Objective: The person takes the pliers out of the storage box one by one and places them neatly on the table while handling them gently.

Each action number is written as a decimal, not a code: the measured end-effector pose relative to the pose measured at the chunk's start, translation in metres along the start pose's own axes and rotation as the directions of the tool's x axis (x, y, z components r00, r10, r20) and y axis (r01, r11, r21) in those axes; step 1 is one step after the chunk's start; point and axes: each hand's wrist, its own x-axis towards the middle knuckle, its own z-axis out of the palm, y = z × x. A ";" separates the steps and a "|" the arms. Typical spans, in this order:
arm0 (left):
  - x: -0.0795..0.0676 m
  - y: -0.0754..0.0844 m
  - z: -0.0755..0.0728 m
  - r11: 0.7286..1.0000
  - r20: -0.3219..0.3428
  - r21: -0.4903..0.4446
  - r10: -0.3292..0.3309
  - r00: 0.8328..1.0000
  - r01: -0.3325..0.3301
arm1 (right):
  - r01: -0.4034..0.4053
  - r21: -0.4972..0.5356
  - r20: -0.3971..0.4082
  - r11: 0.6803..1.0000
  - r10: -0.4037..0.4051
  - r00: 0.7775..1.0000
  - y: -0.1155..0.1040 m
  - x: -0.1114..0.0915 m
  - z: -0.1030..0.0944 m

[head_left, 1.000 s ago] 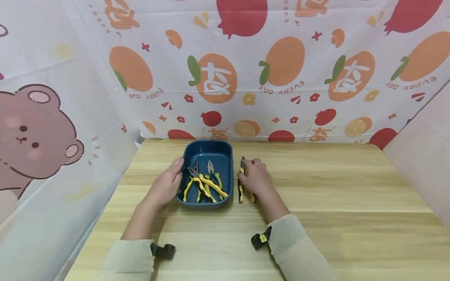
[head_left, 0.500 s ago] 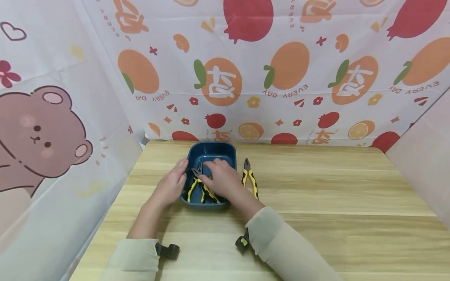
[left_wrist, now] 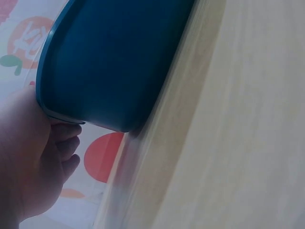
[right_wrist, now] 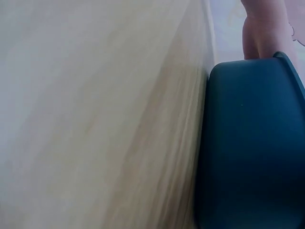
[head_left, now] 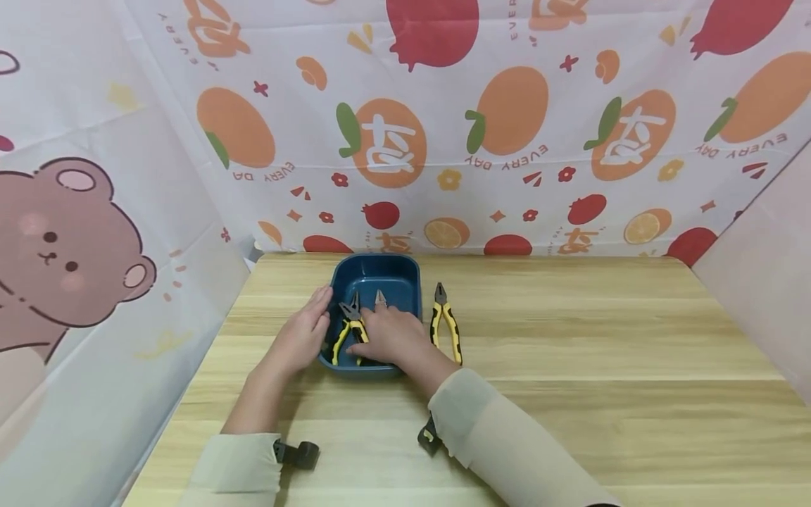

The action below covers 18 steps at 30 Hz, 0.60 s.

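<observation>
A dark blue plastic bin (head_left: 367, 264) stands on the table with several pliers inside. Dark-jawed pliers (head_left: 350, 310) with yellow-and-black handles lie at its left, beside the needle-nose tips of another pair. Light-jawed pliers (head_left: 380, 297) show partly beyond my right hand. My left hand (head_left: 303, 336) holds the bin's left wall, fingers along the outside, thumb at the rim. Down in the bin, my right hand (head_left: 393, 338) lies over the pliers' handles, thumb spread left; most of its fingers are hidden, so a grip cannot be seen. Other yellow-and-black pliers (head_left: 446, 324) lie right of the bin.
A wood-grain table (head_left: 583, 338) extends to the right and in front of the bin. Behind it hangs a fruit-patterned cloth (head_left: 507, 141), with a bear-printed cloth (head_left: 70, 239) at the left. Small dark cameras are worn on both wrists.
My right hand has let go of the pliers right of the bin and moved left into the bin, then slightly lower over the handles. My left hand stays at the left wall.
</observation>
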 end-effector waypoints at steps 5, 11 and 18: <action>0.001 0.000 0.000 1.000 0.004 -0.008 -0.002 1.000 0.002 | 0.006 0.029 0.017 1.000 -0.007 1.000 0.001 0.001 0.001; 0.000 0.000 0.001 1.000 -0.005 -0.011 0.001 1.000 -0.001 | 0.004 0.123 -0.010 0.992 -0.003 1.000 0.005 0.001 0.000; 0.001 -0.001 0.001 1.000 0.000 -0.014 -0.008 1.000 0.008 | -0.027 0.373 -0.080 0.927 0.062 0.995 0.008 -0.001 -0.008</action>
